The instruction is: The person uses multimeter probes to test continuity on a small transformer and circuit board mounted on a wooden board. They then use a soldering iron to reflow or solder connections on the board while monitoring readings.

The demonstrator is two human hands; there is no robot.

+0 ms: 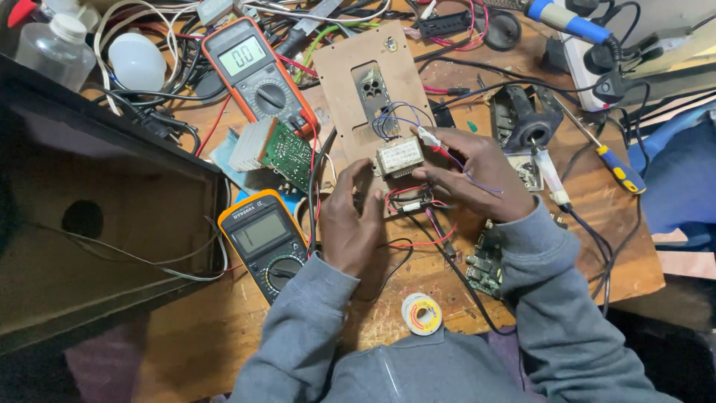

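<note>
The small transformer (399, 157) is partly hidden behind the fingers (440, 173). The clear bottle (56, 48) is cropped at the left edge.
</note>
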